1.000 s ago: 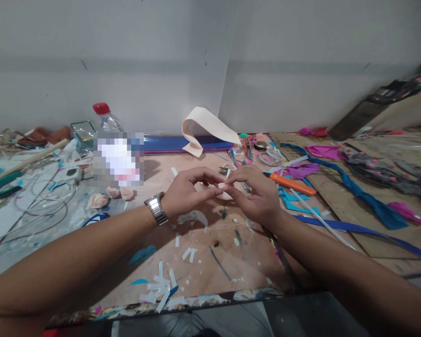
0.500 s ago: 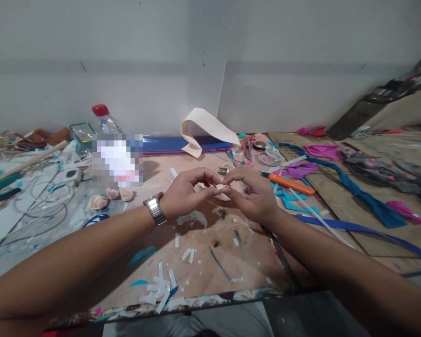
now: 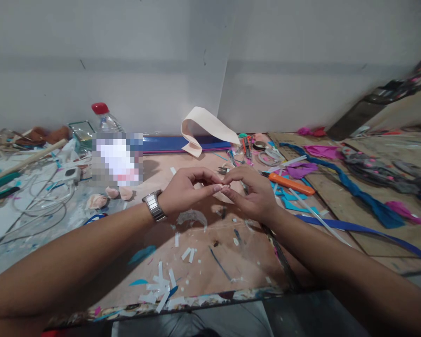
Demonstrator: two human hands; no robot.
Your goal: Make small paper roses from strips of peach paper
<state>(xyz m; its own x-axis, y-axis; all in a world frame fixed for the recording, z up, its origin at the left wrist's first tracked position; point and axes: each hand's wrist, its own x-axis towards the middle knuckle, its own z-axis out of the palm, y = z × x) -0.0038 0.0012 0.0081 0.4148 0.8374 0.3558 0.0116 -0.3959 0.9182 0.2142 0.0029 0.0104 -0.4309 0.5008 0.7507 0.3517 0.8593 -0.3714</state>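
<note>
My left hand (image 3: 192, 187), with a metal watch (image 3: 155, 206) on its wrist, meets my right hand (image 3: 250, 192) above the middle of the worktable (image 3: 203, 262). The thumbs and index fingers of both hands are pinched together, fingertip to fingertip. A small pale piece (image 3: 224, 186) shows a little between the fingertips; its shape is mostly hidden. Just behind the fingers lie the dark tips of a metal tool (image 3: 223, 170). A cream strip (image 3: 210, 122) stands curled at the back. To the left sit a pale rolled rose (image 3: 97, 201) and small pale petals (image 3: 126, 193).
A red-capped bottle (image 3: 107, 119) stands at the back left, near cables and a white adapter (image 3: 70, 174). On the right are an orange cutter (image 3: 292, 183), a teal strip (image 3: 351, 182) and a blue ribbon (image 3: 365, 230). White paper scraps (image 3: 161, 285) lie near the front edge.
The fingertips have shifted slightly, and less of the pale piece shows between and below them. Both hands stay in nearly the same place. The view has moved a little.
</note>
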